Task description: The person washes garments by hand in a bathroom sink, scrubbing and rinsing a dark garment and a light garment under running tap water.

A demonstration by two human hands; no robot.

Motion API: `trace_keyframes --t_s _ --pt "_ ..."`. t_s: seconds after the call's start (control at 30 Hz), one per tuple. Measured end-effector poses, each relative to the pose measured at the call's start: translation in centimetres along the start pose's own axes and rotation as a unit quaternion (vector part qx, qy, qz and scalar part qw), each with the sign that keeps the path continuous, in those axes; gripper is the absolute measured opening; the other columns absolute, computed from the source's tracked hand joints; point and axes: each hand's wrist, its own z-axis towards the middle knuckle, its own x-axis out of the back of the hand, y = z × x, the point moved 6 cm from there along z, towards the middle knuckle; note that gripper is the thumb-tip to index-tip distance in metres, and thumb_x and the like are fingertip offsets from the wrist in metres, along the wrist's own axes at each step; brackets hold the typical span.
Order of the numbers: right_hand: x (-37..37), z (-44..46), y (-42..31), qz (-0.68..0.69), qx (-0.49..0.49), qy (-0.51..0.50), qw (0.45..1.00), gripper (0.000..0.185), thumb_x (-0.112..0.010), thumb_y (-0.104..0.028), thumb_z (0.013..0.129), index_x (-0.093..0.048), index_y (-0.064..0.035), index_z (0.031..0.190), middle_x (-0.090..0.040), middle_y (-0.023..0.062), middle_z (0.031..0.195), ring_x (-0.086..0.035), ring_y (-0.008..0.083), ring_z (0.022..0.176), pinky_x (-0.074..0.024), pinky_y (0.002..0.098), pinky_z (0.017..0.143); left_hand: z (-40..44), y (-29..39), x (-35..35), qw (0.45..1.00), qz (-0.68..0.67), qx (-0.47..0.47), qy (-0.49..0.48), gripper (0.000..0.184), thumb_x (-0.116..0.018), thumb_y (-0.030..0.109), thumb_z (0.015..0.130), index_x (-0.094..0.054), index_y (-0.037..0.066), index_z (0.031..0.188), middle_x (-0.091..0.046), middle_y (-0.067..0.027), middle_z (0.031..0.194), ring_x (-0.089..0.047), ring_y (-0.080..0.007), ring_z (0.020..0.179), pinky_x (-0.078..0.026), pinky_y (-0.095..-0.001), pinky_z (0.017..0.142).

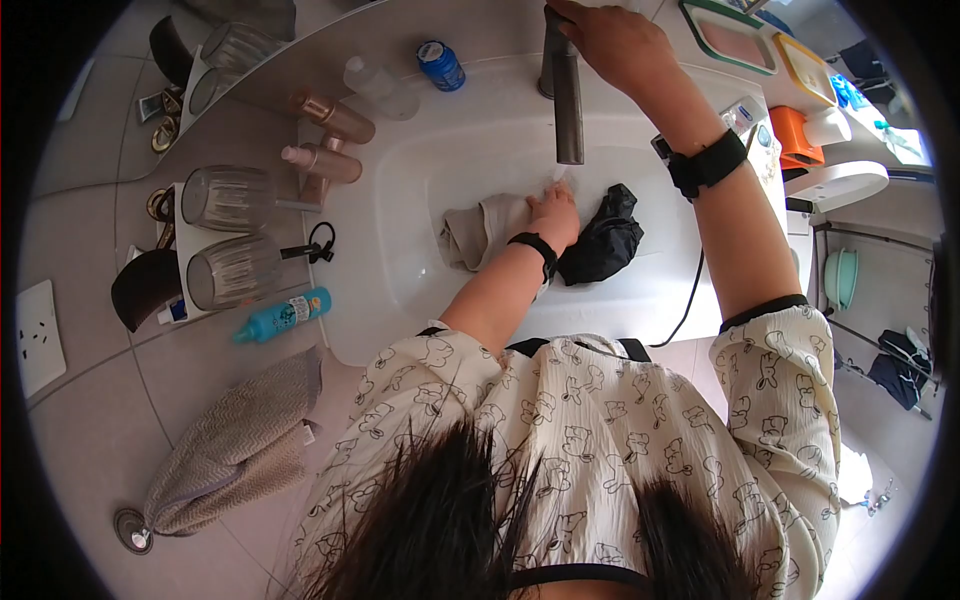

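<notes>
Water from the dark metal faucet (568, 110) runs into the white sink (400, 240). My left hand (555, 215) is under the stream, fingers stretched out, at the right edge of a beige cloth (483, 232) lying in the basin. Just right of that hand is a bunched black cloth (604, 240), wet-looking and apart from the fingers. Up at the top of the faucet, my right hand (625, 50) has its fingers closed on the faucet handle, which the frame edge partly cuts off. Both wrists wear black bands.
Left of the sink stand pump bottles (330, 163), a blue can (441, 66), glass cups (233, 270) and a teal bottle (285, 315). A towel (240, 440) hangs at lower left. Soap trays (728, 38) and an orange box (797, 138) are at upper right.
</notes>
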Motion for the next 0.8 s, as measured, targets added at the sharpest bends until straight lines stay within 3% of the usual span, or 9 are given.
trace_keyframes --t_s 0.8 --pt "0.60 0.17 -0.38 -0.011 0.002 -0.035 0.999 0.032 -0.041 -0.028 0.090 -0.053 -0.0103 0.113 -0.063 0.0162 0.075 -0.063 0.0304 0.069 -0.0500 0.0411 0.060 0.19 -0.05 -0.21 1.000 -0.003 0.005 -0.010 0.066 -0.054 0.019 0.080 -0.024 0.004 0.137 -0.018 -0.0097 0.144 -0.018 -0.0266 0.132 -0.022 -0.0600 0.099"
